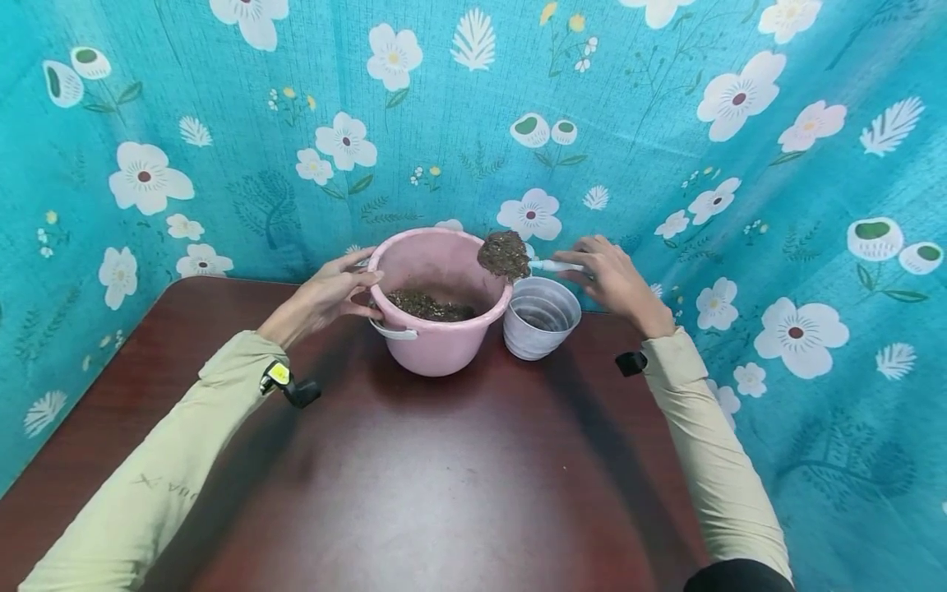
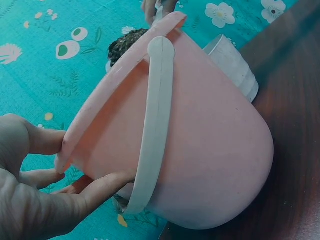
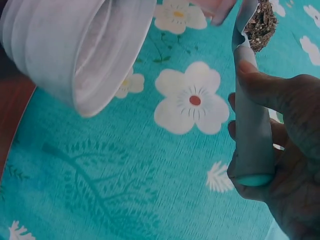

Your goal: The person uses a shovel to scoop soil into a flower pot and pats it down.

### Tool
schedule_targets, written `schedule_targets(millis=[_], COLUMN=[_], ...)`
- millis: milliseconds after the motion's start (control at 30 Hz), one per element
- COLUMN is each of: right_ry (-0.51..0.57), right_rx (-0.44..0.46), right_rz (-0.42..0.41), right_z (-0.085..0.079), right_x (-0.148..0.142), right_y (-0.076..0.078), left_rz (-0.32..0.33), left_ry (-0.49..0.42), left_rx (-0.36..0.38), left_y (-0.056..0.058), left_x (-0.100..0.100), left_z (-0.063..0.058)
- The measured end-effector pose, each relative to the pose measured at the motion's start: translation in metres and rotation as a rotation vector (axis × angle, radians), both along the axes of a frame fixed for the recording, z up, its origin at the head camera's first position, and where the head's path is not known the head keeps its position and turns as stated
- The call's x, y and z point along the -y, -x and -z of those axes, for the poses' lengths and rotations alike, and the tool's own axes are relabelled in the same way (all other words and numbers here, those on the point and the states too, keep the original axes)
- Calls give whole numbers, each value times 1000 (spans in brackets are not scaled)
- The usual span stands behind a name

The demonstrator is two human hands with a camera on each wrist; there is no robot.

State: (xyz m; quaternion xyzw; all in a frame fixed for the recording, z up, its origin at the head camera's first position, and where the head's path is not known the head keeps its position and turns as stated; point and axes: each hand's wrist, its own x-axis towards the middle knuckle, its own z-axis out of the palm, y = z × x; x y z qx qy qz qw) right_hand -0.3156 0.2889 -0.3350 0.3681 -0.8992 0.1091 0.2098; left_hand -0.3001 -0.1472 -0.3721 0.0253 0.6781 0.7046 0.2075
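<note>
My left hand (image 1: 336, 289) grips the rim of a pink bucket (image 1: 436, 349) that stands on the table, thumb over the edge and fingers against the outer wall. Dark soil (image 1: 429, 306) lies in the bottom of the bucket. The bucket's white handle (image 2: 157, 125) hangs down its side, near a fingertip. With my right hand (image 1: 610, 275) I hold a hand trowel (image 3: 252, 120) by its pale grip. Its blade carries a heap of soil (image 1: 505, 255), raised over the bucket's right rim. A whitish-grey ribbed flowerpot (image 1: 540, 329) stands right beside the bucket, below the trowel.
The dark red-brown table (image 1: 444, 477) stretches toward me in front of the bucket and pot. Behind them hangs a turquoise curtain (image 1: 444, 107) with white flowers, close to the table's far edge.
</note>
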Motion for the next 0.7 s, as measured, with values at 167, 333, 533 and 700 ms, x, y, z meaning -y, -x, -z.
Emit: schedule_targets(millis=[167, 333, 533, 700], right_ry=[13, 9, 0, -3], right_rx=[26, 53, 43, 22], right_rz=[30, 95, 141, 180], right_z=[-1, 1, 7, 17], right_x=[-14, -30, -48, -60], right_y=[-4, -10, -15, -18], left_rz=[11, 4, -7, -3], left_ry=[3, -3, -20, -37], left_rx=[-16, 2, 7, 7], left_y=[-1, 2, 6, 7], left_x=[1, 0, -2, -2], left_z=[-2, -3, -2, -2])
